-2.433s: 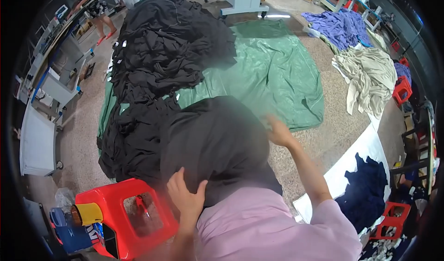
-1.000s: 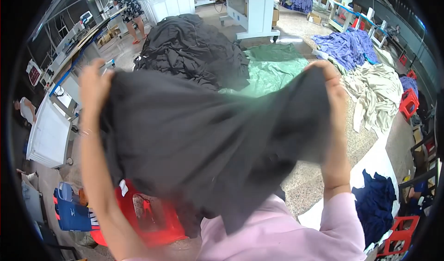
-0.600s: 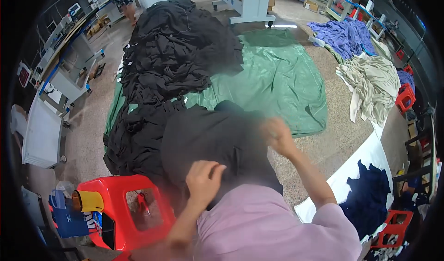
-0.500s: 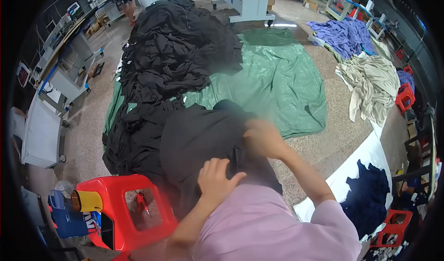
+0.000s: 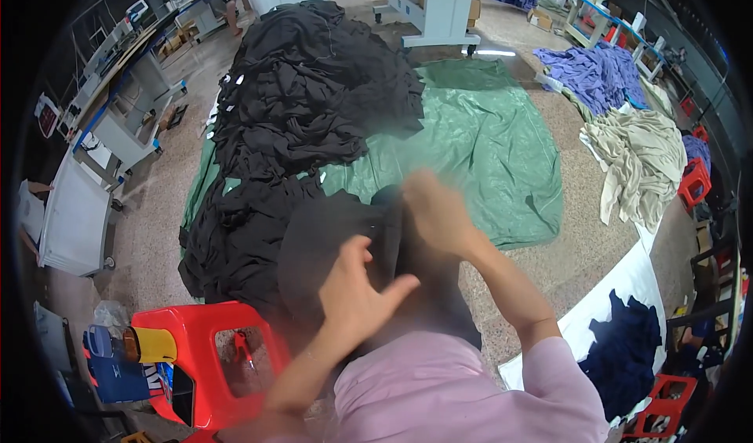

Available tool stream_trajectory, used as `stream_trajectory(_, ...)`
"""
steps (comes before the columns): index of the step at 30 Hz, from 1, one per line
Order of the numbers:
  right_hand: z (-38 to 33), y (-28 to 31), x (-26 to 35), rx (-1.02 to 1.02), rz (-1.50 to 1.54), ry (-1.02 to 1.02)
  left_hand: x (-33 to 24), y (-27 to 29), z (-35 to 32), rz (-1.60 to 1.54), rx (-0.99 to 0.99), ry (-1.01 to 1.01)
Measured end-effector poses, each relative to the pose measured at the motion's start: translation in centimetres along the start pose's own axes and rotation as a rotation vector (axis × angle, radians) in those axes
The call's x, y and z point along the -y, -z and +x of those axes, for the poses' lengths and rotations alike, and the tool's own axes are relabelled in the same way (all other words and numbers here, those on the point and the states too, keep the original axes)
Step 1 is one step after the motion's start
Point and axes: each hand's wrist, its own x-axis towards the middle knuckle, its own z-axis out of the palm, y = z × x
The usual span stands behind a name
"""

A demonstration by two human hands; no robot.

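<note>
- Lower middle, nearest: the left hand (image 5: 357,290) is open, thumb spread wide, over dark cloth (image 5: 318,227) draped in front of the pink shirt (image 5: 439,384); contact with it is unclear. The cloth seems laid there so the body supports its weight.
- Centre: the right hand (image 5: 435,211) is blurred at the cloth's right side, fingers seemingly curled; cannot tell whether it grips any fabric.
- Lower left: red stool (image 5: 208,396) beside the left forearm, apparently a side stand within reach. It carries a yellow roll-like object (image 5: 161,344); a red-handled tool (image 5: 245,351) shows within its opening.
- Lower right: navy cloth (image 5: 623,341) on a white sheet (image 5: 549,341), probably to keep it clean.
- Upper left of centre: large dark pile (image 5: 306,82), mostly on a green sheet (image 5: 502,160), presumably a barrier against the floor.
- Right, farther: cream pile (image 5: 639,156), then violet-blue pile (image 5: 596,74); kept by colour, I judge.
- Top centre, farthest: pale wheeled stand (image 5: 439,15), castors presumably for shifting it.
</note>
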Motion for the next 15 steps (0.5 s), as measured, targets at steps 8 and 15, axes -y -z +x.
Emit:
stream_trajectory(8, 3.0, -1.0, -3.7, 0.176, -0.136, 0.051, 8.9, 7.2, 3.7, -0.023, -0.186, 0.129)
stream_trajectory(15, 5.2, -5.9, -9.1, -0.085, -0.363, -0.009, 9.6, 5.4, 10.3, 0.47, -0.537, -0.204)
